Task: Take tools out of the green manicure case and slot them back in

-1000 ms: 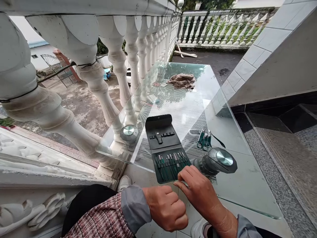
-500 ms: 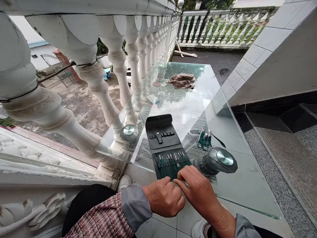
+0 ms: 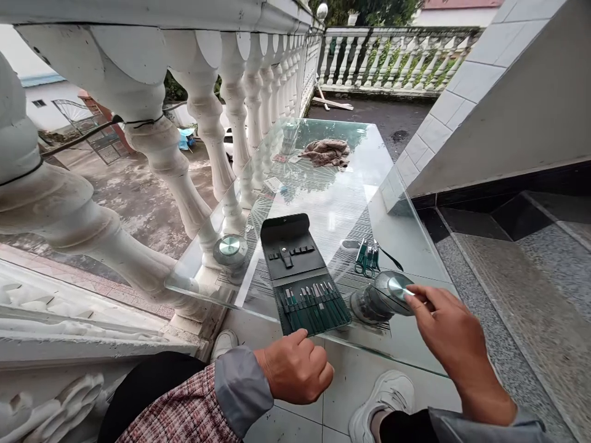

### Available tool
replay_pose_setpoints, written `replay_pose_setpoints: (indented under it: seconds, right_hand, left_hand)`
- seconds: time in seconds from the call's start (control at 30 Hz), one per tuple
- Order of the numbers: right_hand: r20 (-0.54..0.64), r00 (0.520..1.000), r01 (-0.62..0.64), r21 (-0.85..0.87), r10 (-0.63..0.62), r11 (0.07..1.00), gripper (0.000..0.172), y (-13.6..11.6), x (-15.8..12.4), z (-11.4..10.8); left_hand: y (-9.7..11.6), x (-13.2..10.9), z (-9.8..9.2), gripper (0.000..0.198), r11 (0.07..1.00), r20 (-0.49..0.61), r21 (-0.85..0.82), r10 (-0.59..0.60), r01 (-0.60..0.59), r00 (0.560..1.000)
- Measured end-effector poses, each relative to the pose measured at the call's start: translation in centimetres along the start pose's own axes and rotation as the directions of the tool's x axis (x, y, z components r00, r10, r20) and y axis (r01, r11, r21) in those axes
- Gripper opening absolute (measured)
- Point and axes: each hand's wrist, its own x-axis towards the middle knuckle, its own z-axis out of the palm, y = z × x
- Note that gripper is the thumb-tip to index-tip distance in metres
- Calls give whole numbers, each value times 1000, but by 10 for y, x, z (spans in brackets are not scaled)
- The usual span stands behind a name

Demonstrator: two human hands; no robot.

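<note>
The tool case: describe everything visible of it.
The case, leather-like, dark green below and dark grey above, lies unfolded at the near edge of the glass table. Slim metal-tipped tools sit in a row under loops in its lower panel; the middle panel carries more loops and a strap-like holder; a rounded flap ends it. The left hand is at its lower edge; contact is unclear.

Left hand with palm out of view, right sleeve partly past the bottom edge.
</note>
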Motion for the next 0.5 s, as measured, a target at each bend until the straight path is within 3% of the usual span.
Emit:
replay_pose_setpoints:
  seconds: [0.13,0.5]
  right_hand:
    - [113,993,42,-126,-28,991,26,24,0,9]
    - [118,981,178,-194,-157,965,16,6,-8,22]
  left_hand:
    - [0,1,1,26,1000,12,-1,-7,7,1000]
    - [1,1,2,27,1000,35,6,-12,12,999]
